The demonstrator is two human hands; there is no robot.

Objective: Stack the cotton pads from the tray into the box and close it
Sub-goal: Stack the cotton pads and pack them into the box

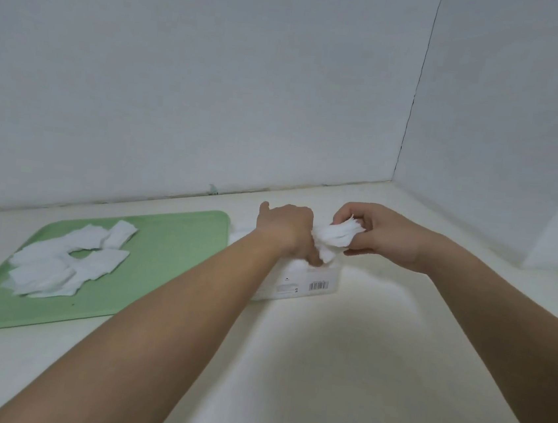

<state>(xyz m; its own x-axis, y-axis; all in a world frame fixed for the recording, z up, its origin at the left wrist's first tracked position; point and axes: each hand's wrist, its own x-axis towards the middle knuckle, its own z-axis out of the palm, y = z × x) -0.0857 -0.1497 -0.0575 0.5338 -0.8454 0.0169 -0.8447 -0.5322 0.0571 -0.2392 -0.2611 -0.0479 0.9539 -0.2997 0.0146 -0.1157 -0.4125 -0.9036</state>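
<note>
A white box [301,284] with a barcode on its near side stands on the table right of the green tray [168,268]. Several loose white cotton pads [66,258] lie scattered on the tray's left half. My right hand [385,236] grips a bunch of cotton pads [337,236] just above the box. My left hand [289,229] is over the box, its fingers curled down on the bunch's lower end at the box's top. The box's opening and lid are hidden behind my hands.
The white table meets a white wall at the back and another on the right, forming a corner [392,182] behind the box. The tray's near edge lies close to my left forearm.
</note>
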